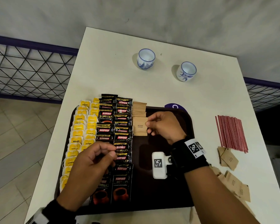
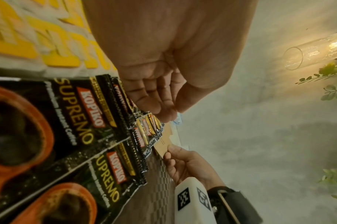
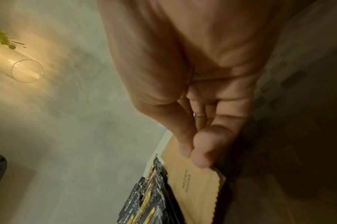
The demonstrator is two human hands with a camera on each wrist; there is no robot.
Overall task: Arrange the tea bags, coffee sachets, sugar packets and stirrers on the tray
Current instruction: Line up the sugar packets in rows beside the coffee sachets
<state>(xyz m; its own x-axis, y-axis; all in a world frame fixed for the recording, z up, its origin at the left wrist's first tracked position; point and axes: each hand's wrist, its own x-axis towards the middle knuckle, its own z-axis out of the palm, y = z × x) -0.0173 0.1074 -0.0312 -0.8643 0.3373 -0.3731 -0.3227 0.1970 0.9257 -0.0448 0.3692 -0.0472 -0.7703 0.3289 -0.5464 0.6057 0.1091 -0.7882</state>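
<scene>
Pinching brown sugar packet (image 1: 140, 126) edge, right hand (image 1: 164, 125) above bare tray (image 1: 160, 191).

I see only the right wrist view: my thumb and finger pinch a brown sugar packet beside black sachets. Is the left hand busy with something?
Observer: No. In the head view the left hand hovers over the coffee sachets, fingers loosely curled, holding nothing.
Operator: Where are the stirrers?
Observer: The red stirrers lie in a bundle on the table, right of the tray, not on it.
Operator: Are more sugar packets left outside?
Observer: Yes, loose sugar packets lie on the table below the stirrers, while your right hand holds the brown sugar packet at the near end of the sugar row.
</scene>
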